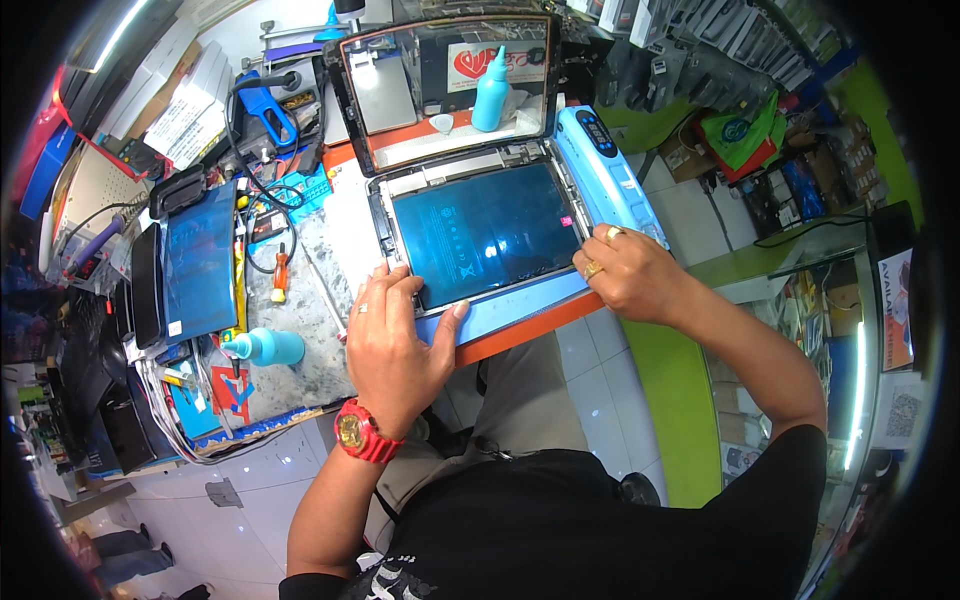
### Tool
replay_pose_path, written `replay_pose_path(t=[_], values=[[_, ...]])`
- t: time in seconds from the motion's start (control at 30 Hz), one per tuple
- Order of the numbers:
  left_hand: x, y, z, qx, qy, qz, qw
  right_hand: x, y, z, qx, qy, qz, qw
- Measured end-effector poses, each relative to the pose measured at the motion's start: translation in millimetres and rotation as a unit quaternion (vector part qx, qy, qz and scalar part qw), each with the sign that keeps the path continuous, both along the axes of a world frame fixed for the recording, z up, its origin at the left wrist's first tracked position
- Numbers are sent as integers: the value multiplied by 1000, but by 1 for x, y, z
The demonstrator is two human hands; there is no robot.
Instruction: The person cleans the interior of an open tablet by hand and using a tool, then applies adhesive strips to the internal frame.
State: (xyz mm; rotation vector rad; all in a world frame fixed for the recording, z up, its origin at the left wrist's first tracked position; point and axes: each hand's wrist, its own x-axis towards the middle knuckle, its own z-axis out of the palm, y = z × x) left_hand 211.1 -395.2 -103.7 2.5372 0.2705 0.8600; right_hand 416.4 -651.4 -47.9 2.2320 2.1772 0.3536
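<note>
An opened tablet lies on a light blue flat bed, its dark battery panel facing up. Its black-framed front glass stands raised along the far edge. My left hand grips the near left corner of the tablet, fingers along the left side and thumb on the near edge. At the right edge, my right hand is closed in a pinch against the frame. Whatever its fingertips hold is hidden. A pink speck shows on the frame close to those fingertips.
A light blue machine body with a small display borders the tablet's right. One blue squeeze bottle stands behind the glass; another bottle is at the left. An orange-handled screwdriver lies on the mat. A glass display case stands right.
</note>
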Motion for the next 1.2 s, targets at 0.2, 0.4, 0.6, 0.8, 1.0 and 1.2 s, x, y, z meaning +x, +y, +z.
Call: replay_pose_path(t=[0.2, 0.4, 0.6, 0.8, 1.0, 1.2], values=[[-1, 0, 2, -15, -1, 0, 1000, -8, 24, -5, 20, 43, 31, 998], [-2, 0, 0, -15, -1, -2, 1000, -31, 35, 7, 8, 15, -6, 1000], [-2, 1, 0, -13, -5, -2, 1000, -39, 31, 7, 11, -41, -10, 999], [-1, 2, -1, -16, -10, -8, 1000, -41, 37, 0, 22, -22, 6, 999], [0, 2, 0, -19, -12, -8, 1000, -32, 40, -4, 40, -1, 42, 998], [-1, 1, 0, -17, -10, -7, 1000, -28, 44, -3, 49, 20, 73, 996]])
